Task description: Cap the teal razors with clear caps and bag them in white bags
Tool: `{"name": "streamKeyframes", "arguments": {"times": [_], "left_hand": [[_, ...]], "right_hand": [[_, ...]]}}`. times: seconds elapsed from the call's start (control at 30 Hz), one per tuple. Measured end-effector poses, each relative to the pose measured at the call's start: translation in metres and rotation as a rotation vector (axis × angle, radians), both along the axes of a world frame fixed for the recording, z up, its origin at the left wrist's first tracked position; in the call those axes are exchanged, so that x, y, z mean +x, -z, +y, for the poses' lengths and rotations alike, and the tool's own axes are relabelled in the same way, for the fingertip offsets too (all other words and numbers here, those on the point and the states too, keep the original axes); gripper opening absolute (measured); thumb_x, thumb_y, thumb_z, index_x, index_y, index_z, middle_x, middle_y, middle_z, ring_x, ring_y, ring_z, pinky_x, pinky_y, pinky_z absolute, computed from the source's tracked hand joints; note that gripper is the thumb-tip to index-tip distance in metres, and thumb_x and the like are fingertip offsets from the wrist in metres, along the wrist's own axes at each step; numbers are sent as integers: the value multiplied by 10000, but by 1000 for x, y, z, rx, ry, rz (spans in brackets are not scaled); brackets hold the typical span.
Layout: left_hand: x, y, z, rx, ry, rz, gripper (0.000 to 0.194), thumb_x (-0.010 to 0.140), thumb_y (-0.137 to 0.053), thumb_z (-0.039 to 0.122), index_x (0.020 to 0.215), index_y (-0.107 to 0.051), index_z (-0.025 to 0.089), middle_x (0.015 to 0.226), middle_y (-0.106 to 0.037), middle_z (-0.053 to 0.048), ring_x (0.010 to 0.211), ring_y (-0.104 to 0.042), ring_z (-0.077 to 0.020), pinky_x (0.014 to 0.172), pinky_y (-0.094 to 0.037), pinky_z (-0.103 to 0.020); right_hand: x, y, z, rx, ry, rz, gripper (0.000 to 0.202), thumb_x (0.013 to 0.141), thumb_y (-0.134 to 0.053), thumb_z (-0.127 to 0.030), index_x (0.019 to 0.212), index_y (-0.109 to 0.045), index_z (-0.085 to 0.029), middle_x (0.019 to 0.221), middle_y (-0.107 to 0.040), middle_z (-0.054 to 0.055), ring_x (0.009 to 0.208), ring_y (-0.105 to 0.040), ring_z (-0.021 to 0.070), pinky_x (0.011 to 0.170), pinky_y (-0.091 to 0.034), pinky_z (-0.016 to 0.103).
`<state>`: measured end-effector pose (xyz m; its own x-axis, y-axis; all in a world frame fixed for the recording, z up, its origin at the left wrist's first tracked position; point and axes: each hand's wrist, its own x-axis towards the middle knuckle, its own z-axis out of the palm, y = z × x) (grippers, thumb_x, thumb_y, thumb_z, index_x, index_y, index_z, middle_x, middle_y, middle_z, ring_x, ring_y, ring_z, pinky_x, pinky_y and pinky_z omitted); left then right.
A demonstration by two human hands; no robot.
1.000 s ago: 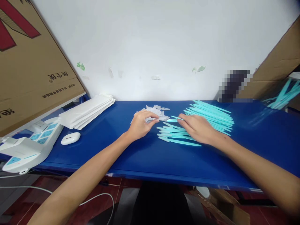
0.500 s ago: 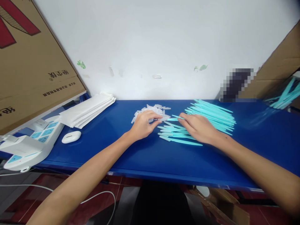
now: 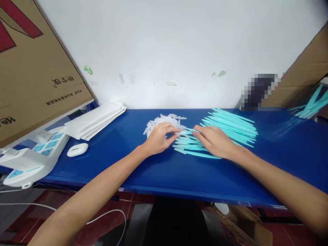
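Note:
Between thumb and fingers, my left hand [image 3: 162, 137] pinches a small translucent cap [image 3: 181, 132] beside a pile of such caps [image 3: 167, 119]. My right hand [image 3: 212, 138] is closed on a thin turquoise stick [image 3: 192, 130], whose left end points at the cap and seems to meet it. Below both hands lie several turquoise sticks with pale tips [image 3: 197, 154]. A larger heap of turquoise sticks [image 3: 233, 128] is spread behind and to the right of my right hand.
On the left of the blue table [image 3: 159, 174] are a stack of white packets [image 3: 94, 119], a white earphone case [image 3: 77, 149] and a power strip [image 3: 51, 152]. Cardboard [image 3: 38, 68] leans at the left. More turquoise sticks [image 3: 314, 102] show at the far right.
My right hand has moved slightly left with the stick, bringing its end up to the cap. My left hand has shifted slightly right and down.

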<state>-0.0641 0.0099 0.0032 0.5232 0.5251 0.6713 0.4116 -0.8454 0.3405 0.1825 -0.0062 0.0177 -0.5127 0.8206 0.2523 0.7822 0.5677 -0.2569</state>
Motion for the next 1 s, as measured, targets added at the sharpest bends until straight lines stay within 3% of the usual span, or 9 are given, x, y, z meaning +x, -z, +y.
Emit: {"name": "streamKeyframes", "arguments": {"times": [0.17, 0.33, 0.47, 0.6, 0.83, 0.9, 1.0], "left_hand": [[3, 0, 0, -7, 60, -26, 109, 958, -645, 221, 1004, -718, 155, 863, -710, -53, 801, -639, -173, 758, -502, -294], [-20, -17, 8, 93, -27, 435, 297, 970, -638, 322, 1208, -690, 154, 1078, -687, -107, 1030, -574, -258, 903, -448, -384], [-43, -29, 13, 11, -147, 640, 221, 950, -659, 343, 1090, -756, 201, 1158, -650, -104, 1099, -529, -287, 904, -410, -402], [-49, -32, 13, -84, -157, 695, 196, 967, -628, 348, 1014, -784, 238, 1174, -630, -94, 1079, -518, -278, 872, -392, -388], [-35, -21, 12, 17, -116, 611, 264, 1019, -510, 282, 1018, -754, 182, 1069, -661, -107, 1002, -536, -253, 848, -401, -375], [-29, -19, 10, 19, -120, 472, 260, 1017, -500, 278, 1017, -740, 176, 1019, -687, -95, 953, -562, -236, 858, -418, -375], [-18, -16, 7, -99, -129, 98, 189, 968, -560, 274, 962, -719, 173, 934, -723, -57, 867, -619, -192, 843, -465, -332]], "right_hand": [[-8, 2, -4, -20, -77, 71, 311, 1059, -291, -411, 831, -412, -238, 707, -531, 1, 610, -458, 179, 601, -286, 307], [-1, -1, 0, 50, -30, 16, 305, 1052, -303, -379, 845, -468, -227, 809, -590, 38, 687, -514, 195, 633, -309, 316], [7, -3, 3, 69, 24, -94, 303, 1043, -303, -346, 822, -470, -223, 784, -593, 51, 677, -521, 204, 624, -301, 325], [4, -7, -1, 32, 51, -177, 347, 1051, -278, -361, 804, -476, -220, 777, -615, 58, 646, -526, 201, 603, -283, 327], [3, -14, -2, 222, 75, -169, 418, 1062, -251, -361, 759, -495, -207, 697, -611, 44, 623, -479, 187, 760, -294, 378], [4, -13, -1, 248, 71, -151, 420, 1066, -237, -363, 786, -507, -205, 637, -584, 24, 575, -428, 174, 804, -298, 397], [4, -11, -1, 182, 70, -133, 408, 1065, -241, -396, 886, -554, -204, 590, -556, 19, 562, -443, 197, 701, -314, 352]]}}
